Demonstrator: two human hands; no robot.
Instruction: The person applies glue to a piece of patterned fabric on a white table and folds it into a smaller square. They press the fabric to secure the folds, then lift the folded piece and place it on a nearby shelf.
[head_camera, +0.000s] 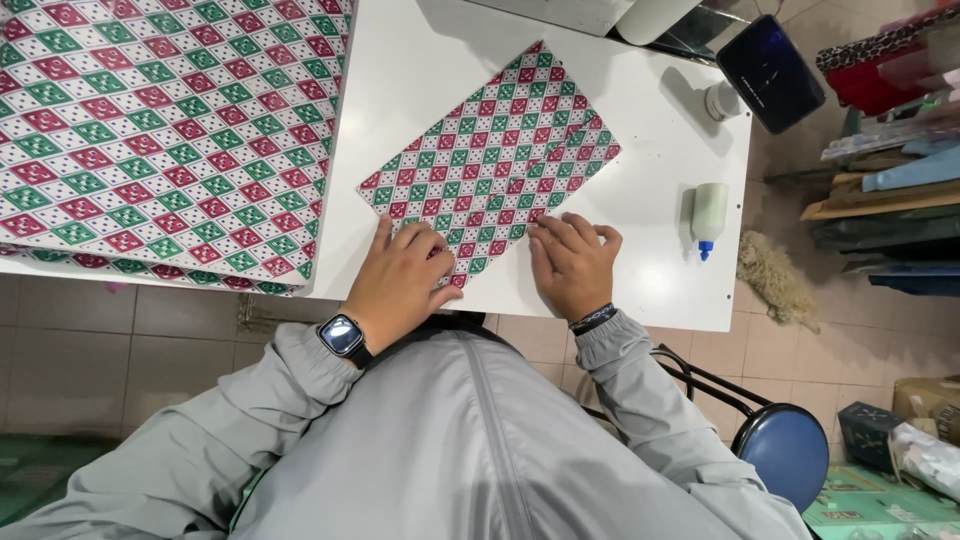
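Partly, both hands (400, 275) (572, 262) hide the patterned sheet's (492, 155) near corner

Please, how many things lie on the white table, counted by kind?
Patterned paper: 2, a small sheet under both hands and a large stack
Glue bottle: 1
Dark phone: 1
Small white cap-like thing: 1
Total: 5
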